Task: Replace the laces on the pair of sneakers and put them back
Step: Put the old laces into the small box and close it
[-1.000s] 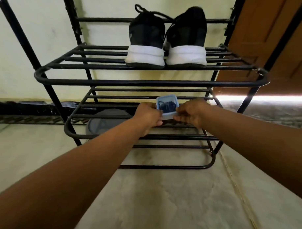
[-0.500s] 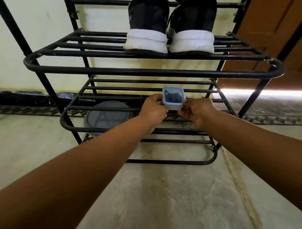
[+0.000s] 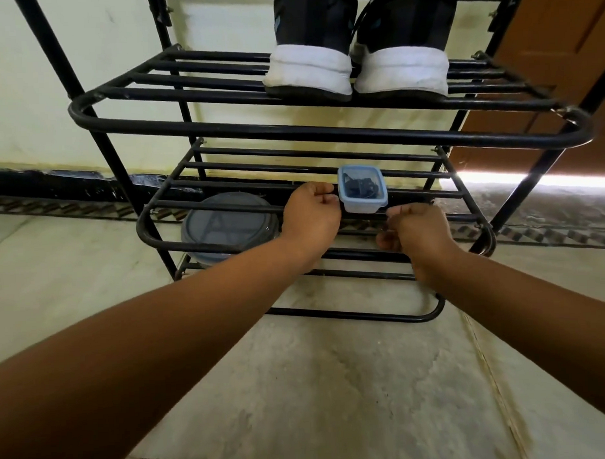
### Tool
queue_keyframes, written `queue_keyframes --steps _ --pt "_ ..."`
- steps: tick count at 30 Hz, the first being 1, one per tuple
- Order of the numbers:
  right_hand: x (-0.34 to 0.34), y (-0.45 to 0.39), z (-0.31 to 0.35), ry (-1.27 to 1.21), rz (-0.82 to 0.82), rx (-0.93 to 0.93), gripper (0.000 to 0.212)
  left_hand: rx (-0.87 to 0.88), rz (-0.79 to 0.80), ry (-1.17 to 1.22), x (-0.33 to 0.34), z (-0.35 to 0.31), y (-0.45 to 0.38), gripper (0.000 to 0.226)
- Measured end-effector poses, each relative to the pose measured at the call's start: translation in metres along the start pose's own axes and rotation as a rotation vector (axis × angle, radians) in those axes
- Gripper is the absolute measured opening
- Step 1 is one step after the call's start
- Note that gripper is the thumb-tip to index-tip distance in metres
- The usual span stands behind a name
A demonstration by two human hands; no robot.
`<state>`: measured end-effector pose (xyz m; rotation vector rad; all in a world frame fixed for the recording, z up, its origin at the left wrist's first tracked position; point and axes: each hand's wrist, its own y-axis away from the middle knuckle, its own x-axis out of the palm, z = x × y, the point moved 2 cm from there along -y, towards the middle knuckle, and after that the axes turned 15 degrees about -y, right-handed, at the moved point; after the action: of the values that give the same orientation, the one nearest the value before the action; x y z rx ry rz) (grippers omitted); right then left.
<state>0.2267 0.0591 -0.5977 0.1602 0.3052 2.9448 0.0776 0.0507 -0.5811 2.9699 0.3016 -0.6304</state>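
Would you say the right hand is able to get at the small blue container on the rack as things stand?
Probably yes. The right hand sits just below and right of the small blue container, which rests on the shelf bars with nothing between them; the upper shelf leaves room above.

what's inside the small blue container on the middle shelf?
Through the clear lid of the blue container, a dark tangled bundle shows, probably laces. Anything beneath the bundle is hidden. The container sits on the rack's middle shelf.
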Motion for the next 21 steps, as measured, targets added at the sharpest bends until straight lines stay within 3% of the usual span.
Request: queue_keyframes --steps 3,7,15,21 --pt "0.013 0.024 0.0 0.135 0.126 -0.197 0.02 0.089 -0.005 0.058 -0.013 -0.005 0.026 0.012" --pt "0.051 0.053 -0.006 0.199 0.274 -0.249 0.021 0.076 -0.011 0.056 -0.048 0.009 0.054 0.013" --pt "0.136 0.106 -0.081 0.285 0.504 0.112 0.023 -0.246 -0.325 0.13 -0.18 0.117 0.103 0.014" --pt "0.199 0.124 -0.116 0.329 0.552 0.181 0.022 -0.409 -0.447 0.225 -0.228 0.19 0.144 0.017"
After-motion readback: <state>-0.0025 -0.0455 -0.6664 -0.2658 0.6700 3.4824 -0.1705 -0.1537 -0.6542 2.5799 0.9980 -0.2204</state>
